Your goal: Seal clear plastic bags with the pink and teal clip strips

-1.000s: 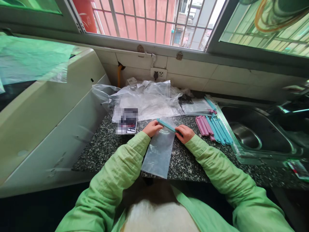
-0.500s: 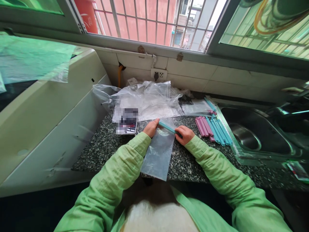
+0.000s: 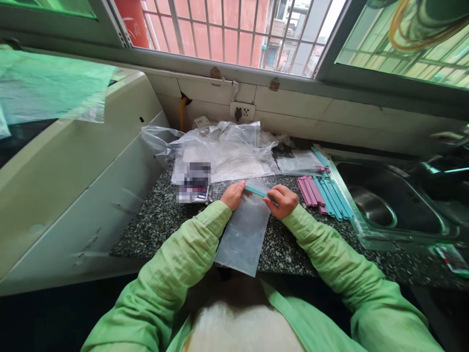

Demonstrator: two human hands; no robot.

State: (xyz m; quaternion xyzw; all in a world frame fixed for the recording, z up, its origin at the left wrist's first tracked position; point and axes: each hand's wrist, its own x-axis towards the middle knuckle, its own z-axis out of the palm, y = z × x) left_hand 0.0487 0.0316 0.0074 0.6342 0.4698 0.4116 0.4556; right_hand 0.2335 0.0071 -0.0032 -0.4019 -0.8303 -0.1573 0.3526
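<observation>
Speckled granite counter (image 3: 161, 220) beside sink (image 3: 388, 205)

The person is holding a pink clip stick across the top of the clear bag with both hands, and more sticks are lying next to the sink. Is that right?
Not quite. The clip stick is blue-green, not pink, as the head view shows. The left hand and right hand do hold it across the top of the clear bag, and more sticks, pink and blue, lie next to the sink.
</observation>
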